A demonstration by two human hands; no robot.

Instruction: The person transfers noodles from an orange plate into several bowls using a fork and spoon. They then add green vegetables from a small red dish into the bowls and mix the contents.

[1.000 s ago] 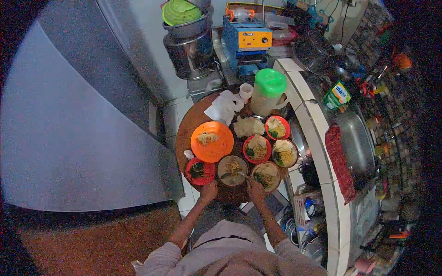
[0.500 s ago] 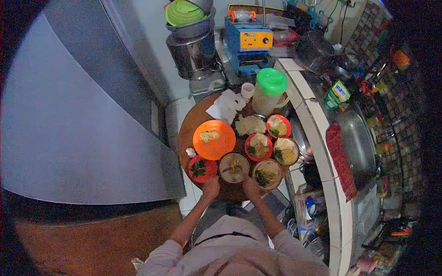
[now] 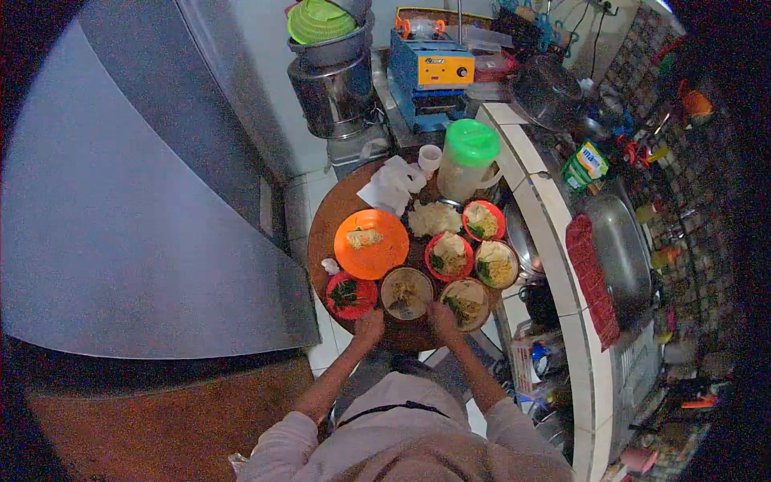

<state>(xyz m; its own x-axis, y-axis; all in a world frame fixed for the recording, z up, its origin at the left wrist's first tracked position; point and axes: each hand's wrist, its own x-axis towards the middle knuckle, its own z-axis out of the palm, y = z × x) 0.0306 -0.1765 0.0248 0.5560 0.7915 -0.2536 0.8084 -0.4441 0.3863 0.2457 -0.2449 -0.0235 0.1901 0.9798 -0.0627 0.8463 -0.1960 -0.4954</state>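
Observation:
My left hand [image 3: 369,324] is at the table's near edge, just below a red bowl [image 3: 334,306] of dark leafy greens. My right hand [image 3: 441,316] is between a middle bowl [image 3: 385,307] with a little noodle-like food and a right bowl [image 3: 483,318] holding noodles, greens and a pale cracker-like piece. It appears to touch the right bowl's rim. The fingers of both hands are too small and dim to make out. Above the left hand sits an orange plate [image 3: 377,259] with a small pile of noodle-like food.
Other filled bowls stand at the right: a red bowl [image 3: 450,255], a pale bowl [image 3: 497,265] and a rear red bowl [image 3: 484,220]. Behind them are pale crackers [image 3: 434,218], white plastic bags [image 3: 393,185], a cup [image 3: 430,157] and a green-lidded pitcher [image 3: 468,161]. A tiled counter [image 3: 554,233] borders the table.
My right hand has shifted slightly right and up, toward the right bowl. The food in that bowl looks different, with more of the pale piece showing. My left hand stays almost in place.

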